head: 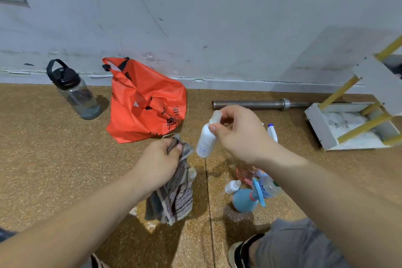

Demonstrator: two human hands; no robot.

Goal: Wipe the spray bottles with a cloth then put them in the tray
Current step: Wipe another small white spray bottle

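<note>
My right hand (pixel 239 132) pinches the cap of a small white spray bottle (pixel 205 141), which hangs tilted above the floor. To its left, my left hand (pixel 158 161) grips a striped grey cloth (pixel 174 193) that droops down to the floor. The cloth and the bottle are a little apart. Below my right forearm lies a cluster of other bottles: a blue trigger sprayer (pixel 247 199), a small white bottle (pixel 232 186), a pink one (pixel 245 173) and a clear one (pixel 270 187). Another white bottle with a blue cap (pixel 272 132) stands behind my right hand. A white tray (pixel 319 126) with yellow bars sits at the far right.
An orange plastic bag (pixel 145 102) and a clear water bottle with a black lid (pixel 74 91) stand by the wall. A metal bar (pixel 258 104) lies along the wall's foot. My knee and shoe (pixel 239 252) are at the bottom right on the cork-like floor.
</note>
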